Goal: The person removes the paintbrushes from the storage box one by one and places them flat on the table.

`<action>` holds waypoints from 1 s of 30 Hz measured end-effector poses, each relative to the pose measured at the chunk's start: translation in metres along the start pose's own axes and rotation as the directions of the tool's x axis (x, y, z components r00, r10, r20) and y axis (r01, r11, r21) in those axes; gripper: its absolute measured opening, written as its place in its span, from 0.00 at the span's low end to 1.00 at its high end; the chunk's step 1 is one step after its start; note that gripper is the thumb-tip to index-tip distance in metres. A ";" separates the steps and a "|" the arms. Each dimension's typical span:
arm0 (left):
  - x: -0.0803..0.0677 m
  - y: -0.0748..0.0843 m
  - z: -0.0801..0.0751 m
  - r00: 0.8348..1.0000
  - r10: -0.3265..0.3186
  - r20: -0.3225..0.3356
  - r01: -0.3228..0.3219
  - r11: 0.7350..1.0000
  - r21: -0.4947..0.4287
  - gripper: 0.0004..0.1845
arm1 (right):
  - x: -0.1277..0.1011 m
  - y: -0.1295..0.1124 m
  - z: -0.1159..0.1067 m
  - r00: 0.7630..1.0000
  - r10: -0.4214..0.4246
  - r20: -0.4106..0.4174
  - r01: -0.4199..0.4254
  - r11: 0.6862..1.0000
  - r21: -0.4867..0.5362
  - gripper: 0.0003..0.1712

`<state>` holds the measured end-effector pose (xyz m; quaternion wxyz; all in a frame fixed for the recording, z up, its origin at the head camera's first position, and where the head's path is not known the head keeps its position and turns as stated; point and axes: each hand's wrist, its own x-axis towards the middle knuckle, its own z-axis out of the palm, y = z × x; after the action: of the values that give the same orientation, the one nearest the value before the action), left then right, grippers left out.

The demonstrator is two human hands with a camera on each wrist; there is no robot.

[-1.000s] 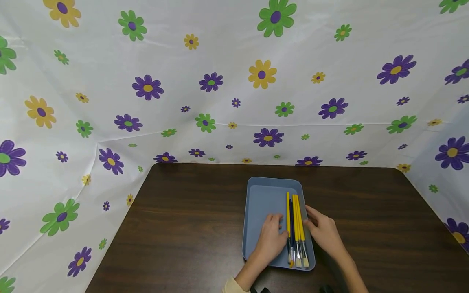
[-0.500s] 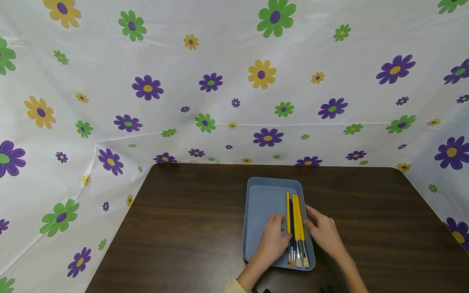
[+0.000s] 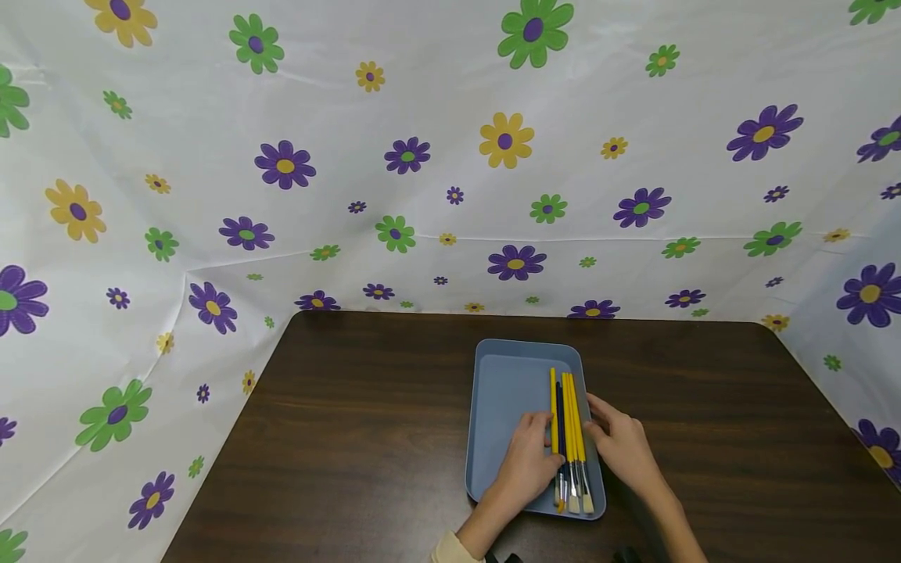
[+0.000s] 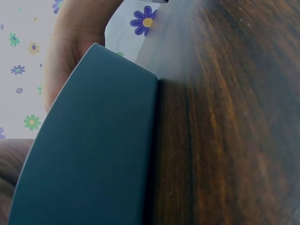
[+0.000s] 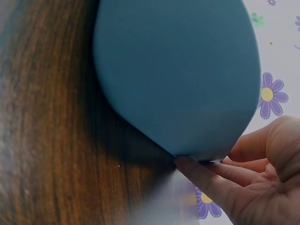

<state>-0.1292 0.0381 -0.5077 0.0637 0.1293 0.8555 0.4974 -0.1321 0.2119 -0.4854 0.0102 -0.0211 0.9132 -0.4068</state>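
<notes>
Seen from the head view only: a bundle of brushes (image 3: 568,438) lying lengthwise along the right side of a tray (image 3: 503,391), between the two hands. Thin, straight handles, most of them yellow and one dark blue, with pale bristle tips pointing toward the near rim. Left hand (image 3: 529,463) resting inside the tray just left of the bundle, fingers loosely bent with the tips against the leftmost yellow handle; cannot tell whether pinching it. Right hand (image 3: 622,447) at the right rim of the tray, just right of the bundle, fingers slightly bent and touching the rim; nothing clearly gripped.

From the left wrist view, no brushes at all: only the outer wall of the tray (image 4: 93,150) from very close, smooth matte blue-grey plastic with a rounded corner, part of the left hand (image 4: 77,42) above it, and the desk (image 4: 234,140) to the right, dark brown with streaky wood grain.

From the right wrist view, again the tray (image 5: 178,79) from outside, a rounded smooth corner, with fingers (image 5: 211,180) of the right hand (image 5: 262,187) lying just under its edge, relaxed.

Behind the desk in the head view, a white cloth (image 3: 422,117), slightly creased, printed with purple, green and yellow flowers.
</notes>
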 end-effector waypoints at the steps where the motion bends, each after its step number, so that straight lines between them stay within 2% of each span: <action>1: 0.000 0.000 0.000 1.000 0.002 0.003 -0.002 1.000 0.005 0.31 | 0.000 0.000 0.000 1.000 0.001 0.000 -0.001 1.000 -0.001 0.28; 20: 0.000 0.004 0.001 1.000 0.003 0.016 -0.004 0.999 0.053 0.34 | 0.000 -0.001 0.000 1.000 0.019 0.013 -0.020 1.000 0.010 0.29; 30: 0.001 0.007 0.003 1.000 -0.007 -0.011 0.008 0.991 0.135 0.35 | -0.001 -0.001 0.000 1.000 0.014 0.010 -0.014 1.000 0.004 0.29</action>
<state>-0.1287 0.0439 -0.5033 0.0522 0.1273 0.8879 0.4390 -0.1314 0.2113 -0.4851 0.0176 -0.0169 0.9125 -0.4084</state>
